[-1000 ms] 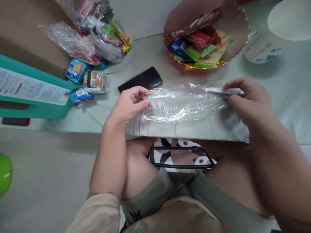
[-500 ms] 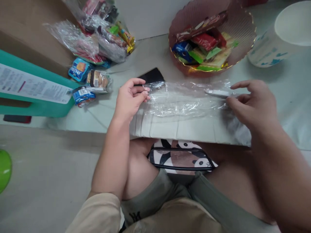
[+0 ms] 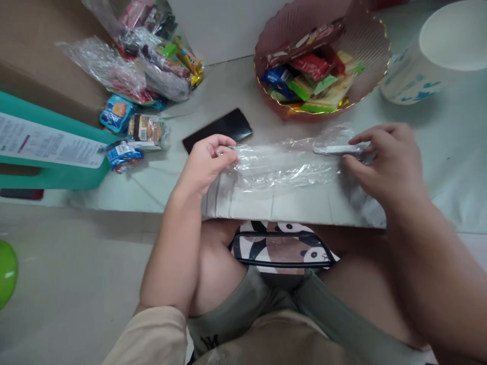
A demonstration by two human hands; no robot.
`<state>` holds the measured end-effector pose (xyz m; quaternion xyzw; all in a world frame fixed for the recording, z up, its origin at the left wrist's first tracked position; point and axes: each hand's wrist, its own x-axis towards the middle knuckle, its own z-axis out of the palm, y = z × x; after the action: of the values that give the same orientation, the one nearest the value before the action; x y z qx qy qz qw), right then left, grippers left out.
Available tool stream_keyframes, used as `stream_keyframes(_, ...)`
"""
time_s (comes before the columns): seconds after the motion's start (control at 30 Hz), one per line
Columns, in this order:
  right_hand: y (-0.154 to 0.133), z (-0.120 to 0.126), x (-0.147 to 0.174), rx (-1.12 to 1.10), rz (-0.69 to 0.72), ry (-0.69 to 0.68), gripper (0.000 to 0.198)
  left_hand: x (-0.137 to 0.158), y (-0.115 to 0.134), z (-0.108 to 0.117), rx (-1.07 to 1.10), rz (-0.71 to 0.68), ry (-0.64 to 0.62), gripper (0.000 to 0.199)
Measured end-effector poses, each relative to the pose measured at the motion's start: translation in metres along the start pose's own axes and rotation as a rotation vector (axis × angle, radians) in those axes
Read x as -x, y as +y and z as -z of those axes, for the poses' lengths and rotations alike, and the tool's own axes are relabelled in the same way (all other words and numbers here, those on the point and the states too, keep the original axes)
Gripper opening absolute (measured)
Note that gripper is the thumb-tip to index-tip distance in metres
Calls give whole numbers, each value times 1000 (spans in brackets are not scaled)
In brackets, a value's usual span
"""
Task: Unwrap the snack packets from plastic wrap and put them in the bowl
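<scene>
A clear plastic bag (image 3: 281, 167) is stretched between my hands along the front of the table. My left hand (image 3: 207, 162) pinches its left end between thumb and fingers. At the other end, my right hand (image 3: 388, 162) is curled around a slim white stick-like tool (image 3: 337, 149); its tip points left over the plastic, and the rest is hidden by the fingers. I cannot tell whether the tool is inside the bag or on top. Just behind my left hand lies a black phone (image 3: 228, 126).
A pink gold-rimmed bowl (image 3: 369, 76) holds wrapped snacks, beside a white paper tub (image 3: 407, 81). Bagged snacks (image 3: 152, 61) and small blue packets (image 3: 117, 112) sit at left, near a green box (image 3: 76, 175). A panda-print pouch (image 3: 283, 248) rests between my legs.
My left hand has shifted slightly right and down, uncovering more of the phone. My right hand has moved a little left with the white tool, and the plastic looks slacker.
</scene>
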<state>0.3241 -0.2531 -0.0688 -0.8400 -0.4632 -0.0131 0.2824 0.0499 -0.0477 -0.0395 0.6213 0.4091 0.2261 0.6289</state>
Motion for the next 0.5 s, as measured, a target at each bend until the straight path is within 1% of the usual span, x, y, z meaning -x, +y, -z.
stream_keyframes(0.03,0,-1,1,14,13,16,28,1,2,-1,62,2,-17,19)
stream_keyframes(0.07,-1,-3,2,28,26,35,32,2,4,-1,141,4,-45,22)
stream_keyframes(0.13,-9,-3,3,32,61,75,38,7,11,0,290,17,-126,35)
stream_keyframes(0.23,-29,3,2,-106,196,78,41,17,16,2,378,27,-211,52)
stream_keyframes(0.3,-45,11,2,-252,322,12,45,24,16,3,380,6,-256,58)
stream_keyframes(0.37,-60,19,1,-381,463,-87,51,32,14,3,410,-22,-355,59)
stream_keyframes(0.43,-74,24,2,-478,594,-215,62,41,13,2,484,-30,-521,53)
stream_keyframes(0.5,-87,24,4,-578,661,-380,76,47,14,-1,556,-17,-700,40)
